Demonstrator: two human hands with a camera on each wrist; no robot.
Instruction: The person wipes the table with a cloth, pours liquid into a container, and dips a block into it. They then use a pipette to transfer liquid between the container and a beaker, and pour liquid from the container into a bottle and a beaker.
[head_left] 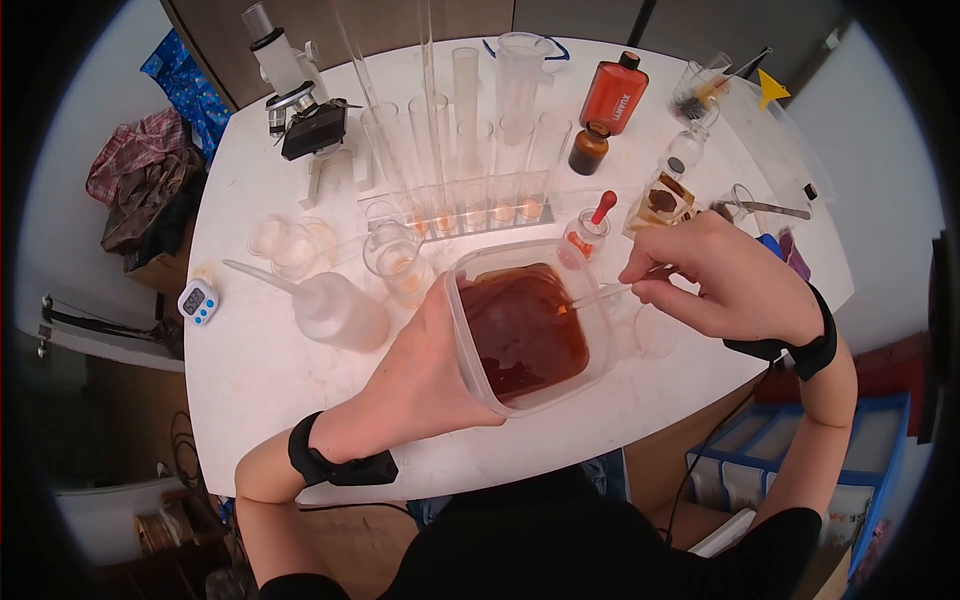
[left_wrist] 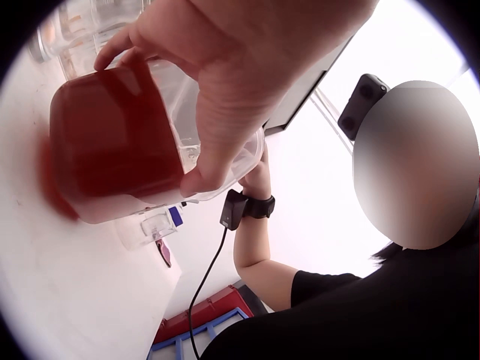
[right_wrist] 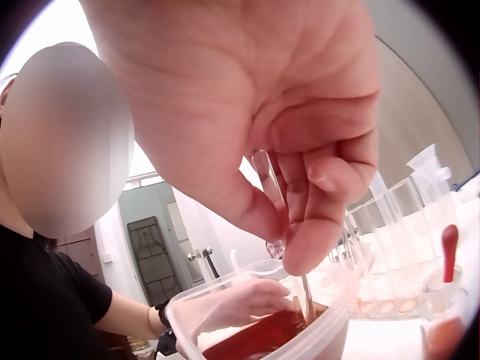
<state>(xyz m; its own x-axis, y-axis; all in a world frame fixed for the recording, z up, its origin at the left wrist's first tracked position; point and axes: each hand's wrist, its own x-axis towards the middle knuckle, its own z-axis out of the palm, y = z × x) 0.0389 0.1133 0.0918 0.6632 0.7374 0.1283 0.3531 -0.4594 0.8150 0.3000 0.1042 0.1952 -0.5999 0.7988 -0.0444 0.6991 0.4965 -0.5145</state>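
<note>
The right hand (right_wrist: 277, 112) pinches a clear rod (right_wrist: 303, 292), which reaches down to dark red liquid (right_wrist: 259, 336) in a plastic tub (right_wrist: 337, 335) below it. Lower too, the left hand (right_wrist: 255, 300) shows through the tub's wall. Away from the person, past the fingers, stand clear tubes (right_wrist: 384, 225).

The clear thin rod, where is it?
In the head view, the clear thin rod is pinched by the right hand, right of centre, its lower end inside the clear plastic tub.

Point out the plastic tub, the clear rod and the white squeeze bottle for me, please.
Plastic tub (head_left: 601, 346), head view: the bare inner wall at picture right.
Clear rod (right_wrist: 304, 292), right wrist view: the lower part of its visible shaft.
White squeeze bottle (head_left: 343, 312), head view: the middle of its body.
</note>
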